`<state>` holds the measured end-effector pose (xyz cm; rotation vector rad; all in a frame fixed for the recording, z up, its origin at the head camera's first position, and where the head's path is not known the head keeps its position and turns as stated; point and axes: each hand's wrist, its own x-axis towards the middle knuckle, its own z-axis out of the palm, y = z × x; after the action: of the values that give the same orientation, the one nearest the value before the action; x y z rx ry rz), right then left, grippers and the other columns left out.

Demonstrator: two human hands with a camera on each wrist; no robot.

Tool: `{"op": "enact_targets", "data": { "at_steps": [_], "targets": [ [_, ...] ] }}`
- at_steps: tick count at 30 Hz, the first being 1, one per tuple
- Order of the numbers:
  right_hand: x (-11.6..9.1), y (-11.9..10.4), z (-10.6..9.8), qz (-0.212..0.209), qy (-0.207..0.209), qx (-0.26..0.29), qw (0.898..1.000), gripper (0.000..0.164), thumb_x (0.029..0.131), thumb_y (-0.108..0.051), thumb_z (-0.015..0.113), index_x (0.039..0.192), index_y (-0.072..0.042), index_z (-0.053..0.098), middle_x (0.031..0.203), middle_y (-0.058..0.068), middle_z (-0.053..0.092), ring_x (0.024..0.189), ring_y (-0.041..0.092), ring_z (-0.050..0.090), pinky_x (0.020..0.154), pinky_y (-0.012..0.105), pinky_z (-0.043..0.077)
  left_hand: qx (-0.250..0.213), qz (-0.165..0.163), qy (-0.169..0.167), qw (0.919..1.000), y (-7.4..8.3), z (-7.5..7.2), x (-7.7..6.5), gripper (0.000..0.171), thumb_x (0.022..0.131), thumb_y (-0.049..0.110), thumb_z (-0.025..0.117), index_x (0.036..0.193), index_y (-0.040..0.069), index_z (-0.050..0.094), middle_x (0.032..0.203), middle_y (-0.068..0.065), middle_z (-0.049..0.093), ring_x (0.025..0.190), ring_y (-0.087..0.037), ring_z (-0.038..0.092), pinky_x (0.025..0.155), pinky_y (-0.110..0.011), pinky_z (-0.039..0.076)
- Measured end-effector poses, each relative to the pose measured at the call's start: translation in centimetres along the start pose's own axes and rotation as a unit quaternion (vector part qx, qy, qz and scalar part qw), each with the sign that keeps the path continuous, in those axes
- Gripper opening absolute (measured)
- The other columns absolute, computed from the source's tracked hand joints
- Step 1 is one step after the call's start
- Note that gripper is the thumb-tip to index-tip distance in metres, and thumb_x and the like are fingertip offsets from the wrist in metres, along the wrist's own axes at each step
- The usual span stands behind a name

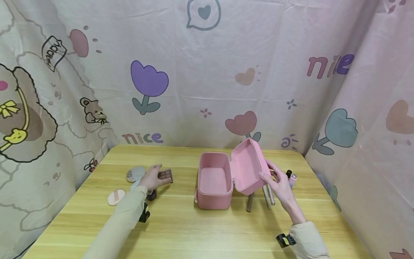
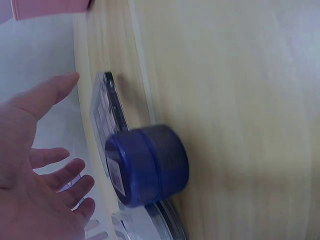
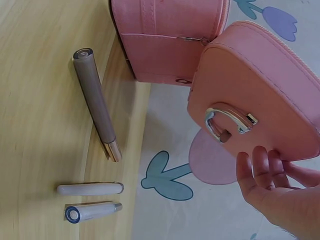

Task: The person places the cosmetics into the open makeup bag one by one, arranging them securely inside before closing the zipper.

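A pink cosmetic case (image 1: pixel 214 202) stands on the table with its lid (image 1: pixel 244 167) swung out to the right. My right hand (image 1: pixel 282 189) holds that lid by its far edge, thumb at the rim and fingers against the outside; a metal-ringed handle (image 3: pixel 225 122) shows on the lid's outer face. On the left, my left hand (image 1: pixel 152 178) reaches over an eyeshadow palette (image 1: pixel 166 175). Its fingers are spread and loosely bent, apart from the palette in the left wrist view. A dark blue-purple jar (image 2: pixel 147 165) lies close by that hand.
Left of the case lie a round compact (image 1: pixel 135 174) and a powder puff (image 1: pixel 116 197). Right of it lie a brown tube (image 3: pixel 94 97) and two pale tubes (image 3: pixel 90 189) (image 3: pixel 95 211). A black-capped item (image 1: pixel 289 173) and a small lilac bottle (image 1: pixel 292 180) are beyond the right hand.
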<state>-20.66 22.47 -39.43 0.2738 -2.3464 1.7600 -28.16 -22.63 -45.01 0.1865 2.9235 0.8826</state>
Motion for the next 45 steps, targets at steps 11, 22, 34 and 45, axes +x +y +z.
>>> {"op": "enact_targets", "data": {
  "at_steps": [11,22,34,45],
  "targets": [
    [0.0,0.0,-0.2,0.012,-0.01,0.017,1.0,0.062,0.098,-0.011,0.059,0.154,0.002,0.035,0.15,0.023,0.043,0.108,-0.014,0.055,0.091,0.006,0.046,0.012,-0.024,-0.02,0.9994,-1.7,0.0,0.9,0.093,0.086,0.032,0.079,0.149,-0.016,0.031,0.15,-0.041,0.034,0.135,-0.056,0.04,0.113,-0.064,0.037],
    [-0.1,0.0,-0.2,0.016,-0.012,0.016,1.0,0.062,0.098,-0.011,0.059,0.154,0.002,0.034,0.151,0.024,0.042,0.108,-0.014,0.055,0.09,0.006,0.046,0.047,-0.013,-0.026,0.9985,-2.2,0.1,1.0,0.09,0.082,0.028,0.081,0.144,-0.02,0.036,0.143,-0.04,0.044,0.131,-0.054,0.046,0.111,-0.062,0.04],
    [-0.2,0.0,-0.2,0.013,-0.006,0.005,1.0,0.062,0.098,-0.012,0.059,0.154,0.0,0.035,0.15,0.023,0.044,0.106,-0.013,0.055,0.09,0.007,0.046,0.06,-0.011,-0.011,0.9981,-1.6,0.1,0.5,0.083,0.086,0.025,0.078,0.145,-0.017,0.037,0.146,-0.038,0.042,0.133,-0.054,0.043,0.113,-0.061,0.038],
    [-0.2,0.1,-0.3,0.011,-0.012,0.005,1.0,0.063,0.098,-0.013,0.058,0.155,0.0,0.034,0.152,0.023,0.043,0.108,-0.013,0.055,0.09,0.007,0.046,0.036,0.001,0.04,0.9986,-1.9,0.1,1.0,0.084,0.087,0.028,0.078,0.145,-0.017,0.037,0.143,-0.041,0.041,0.127,-0.054,0.048,0.111,-0.063,0.04]
  ]
}}
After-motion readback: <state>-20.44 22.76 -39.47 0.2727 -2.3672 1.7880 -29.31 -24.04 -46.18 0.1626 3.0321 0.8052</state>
